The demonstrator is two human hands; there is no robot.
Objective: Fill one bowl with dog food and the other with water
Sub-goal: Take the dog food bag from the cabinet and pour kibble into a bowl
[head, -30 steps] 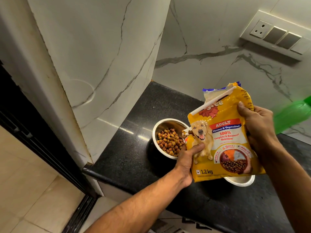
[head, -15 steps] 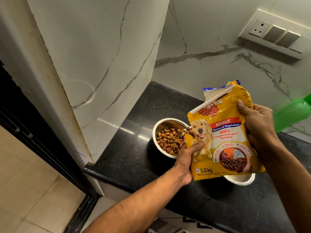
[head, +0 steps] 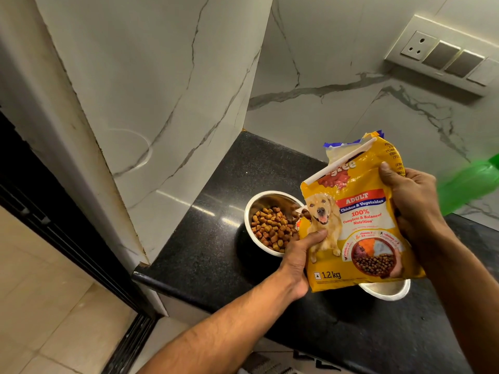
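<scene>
A yellow dog food bag (head: pixel 359 220) is tilted over a steel bowl (head: pixel 266 198) on the black counter. Brown kibble (head: pixel 272 229) fills much of that bowl, and a few pieces spill from the bag's lower left corner. My left hand (head: pixel 298 256) grips the bag's lower left edge. My right hand (head: pixel 413 201) holds the bag's right side, thumb on its front. A second steel bowl (head: pixel 386 290) sits under the bag, mostly hidden; only its near rim shows.
The black granite counter (head: pixel 221 255) ends at a marble wall on the left and behind. A green plastic bottle (head: pixel 469 184) lies at the right edge. A switch panel (head: pixel 442 54) is on the back wall. Tiled floor lies lower left.
The bag and both hands have barely shifted. Kibble keeps falling into the left bowl.
</scene>
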